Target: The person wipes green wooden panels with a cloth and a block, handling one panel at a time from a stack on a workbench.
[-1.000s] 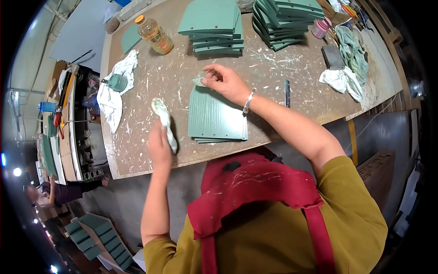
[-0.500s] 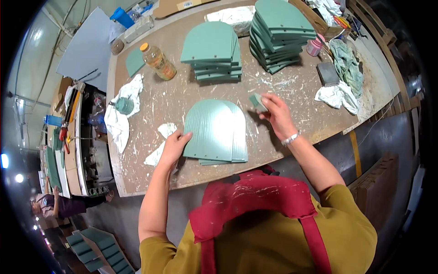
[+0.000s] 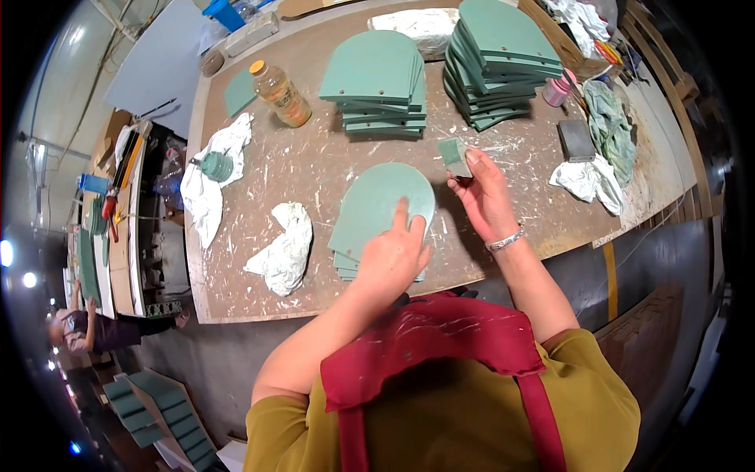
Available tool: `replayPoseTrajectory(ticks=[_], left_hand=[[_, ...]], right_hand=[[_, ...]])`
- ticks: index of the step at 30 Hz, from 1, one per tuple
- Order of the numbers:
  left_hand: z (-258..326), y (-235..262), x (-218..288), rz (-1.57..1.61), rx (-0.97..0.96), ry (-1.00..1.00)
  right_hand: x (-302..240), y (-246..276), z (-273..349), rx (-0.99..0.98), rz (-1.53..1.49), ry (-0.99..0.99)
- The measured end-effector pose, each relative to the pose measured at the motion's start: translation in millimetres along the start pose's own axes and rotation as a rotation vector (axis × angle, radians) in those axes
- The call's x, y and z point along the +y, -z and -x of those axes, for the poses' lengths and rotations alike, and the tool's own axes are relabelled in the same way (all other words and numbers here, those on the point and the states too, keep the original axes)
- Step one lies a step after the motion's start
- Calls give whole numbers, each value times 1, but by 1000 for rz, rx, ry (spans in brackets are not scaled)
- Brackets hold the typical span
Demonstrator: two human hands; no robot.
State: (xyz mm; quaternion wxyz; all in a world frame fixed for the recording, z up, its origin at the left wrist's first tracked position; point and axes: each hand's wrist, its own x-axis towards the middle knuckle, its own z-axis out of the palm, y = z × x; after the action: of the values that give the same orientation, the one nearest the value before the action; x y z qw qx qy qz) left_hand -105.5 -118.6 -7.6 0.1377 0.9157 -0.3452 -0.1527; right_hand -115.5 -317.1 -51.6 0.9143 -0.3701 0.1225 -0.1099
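My left hand [image 3: 393, 256] rests over the top of a few round-topped green panels [image 3: 373, 197] stacked near the table's front edge. Its index finger is stretched out onto the smooth upper face, and the other fingers are partly bent, holding nothing visible. Just right of the panels, raised above the table, my right hand [image 3: 485, 193] pinches a small green-faced block [image 3: 454, 156] that looks like a sanding sponge. A crumpled white cloth [image 3: 287, 248] lies to the left of the panels.
Two taller stacks of green panels, a middle one [image 3: 370, 67] and a right one [image 3: 507, 39], stand at the back. An orange-capped bottle [image 3: 281, 96], a green jar [image 3: 216, 166] on cloth, a pink jar [image 3: 557, 90] and a dark block [image 3: 576, 141] surround the work area.
The top panel's glossy, ribbed face has given way to a smooth one, and the panels sit at a different angle. My left hand has moved from their left edge onto them.
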Motion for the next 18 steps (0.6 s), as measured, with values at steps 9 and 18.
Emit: replayPoseTrajectory(ticks=[9,18], left_hand=[[8,-53,-34,-101,299,-252],[0,-73,-53,38,163,-189]], right_hand=[[-3,-48,-19,-402,969,135],[63,-118,-29,-1115,1507,392]])
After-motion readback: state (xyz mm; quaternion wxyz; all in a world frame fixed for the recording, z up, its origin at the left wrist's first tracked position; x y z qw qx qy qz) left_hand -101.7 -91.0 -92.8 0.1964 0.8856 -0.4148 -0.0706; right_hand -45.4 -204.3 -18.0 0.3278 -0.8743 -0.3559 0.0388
